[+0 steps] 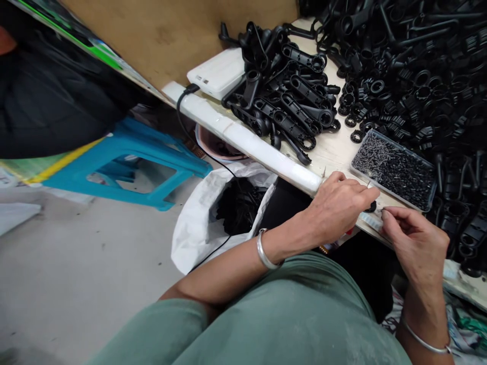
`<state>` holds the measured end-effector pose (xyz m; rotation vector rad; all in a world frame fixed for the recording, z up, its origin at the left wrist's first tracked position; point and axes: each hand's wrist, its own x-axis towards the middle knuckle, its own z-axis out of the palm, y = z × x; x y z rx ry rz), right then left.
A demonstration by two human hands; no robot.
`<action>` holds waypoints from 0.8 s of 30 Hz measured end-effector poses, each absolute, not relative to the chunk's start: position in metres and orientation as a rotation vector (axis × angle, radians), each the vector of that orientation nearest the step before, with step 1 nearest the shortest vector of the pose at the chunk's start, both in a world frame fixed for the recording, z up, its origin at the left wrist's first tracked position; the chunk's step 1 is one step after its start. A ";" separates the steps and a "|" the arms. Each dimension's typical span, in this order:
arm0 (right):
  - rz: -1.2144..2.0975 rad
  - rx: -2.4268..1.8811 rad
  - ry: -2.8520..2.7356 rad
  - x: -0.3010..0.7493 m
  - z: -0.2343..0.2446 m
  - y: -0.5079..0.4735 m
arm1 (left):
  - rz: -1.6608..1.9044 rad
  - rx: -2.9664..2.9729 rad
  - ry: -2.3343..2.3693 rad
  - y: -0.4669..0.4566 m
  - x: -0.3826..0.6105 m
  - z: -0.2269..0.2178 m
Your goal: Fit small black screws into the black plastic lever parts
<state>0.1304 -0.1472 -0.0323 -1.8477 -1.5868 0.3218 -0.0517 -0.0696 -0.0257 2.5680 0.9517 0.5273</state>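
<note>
My left hand (pixel 337 205) is pinching a small black ring (pixel 372 206) at the table (pixel 335 152) edge — my right hand (pixel 414 243) is closing on a thin screw (pixel 376 210) just beside it.

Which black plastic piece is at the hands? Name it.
The small black ring at the table edge, under the left hand fingertips beside the right hand; all others lie in heaps farther back.

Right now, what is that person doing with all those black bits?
A person sits at a table edge. The left hand pinches a small black ring and the right hand brings a tiny screw up to it. A clear tray of screws sits just beyond, with piles of black plastic parts behind.
</note>
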 end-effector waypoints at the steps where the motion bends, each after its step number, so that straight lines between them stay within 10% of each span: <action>1: 0.326 -1.855 -1.568 0.130 -0.033 -0.148 | 0.482 2.588 0.949 -0.069 -0.048 -0.024; 24: 0.359 -1.799 -1.517 0.130 -0.042 -0.150 | 0.629 2.586 0.836 -0.075 -0.040 -0.047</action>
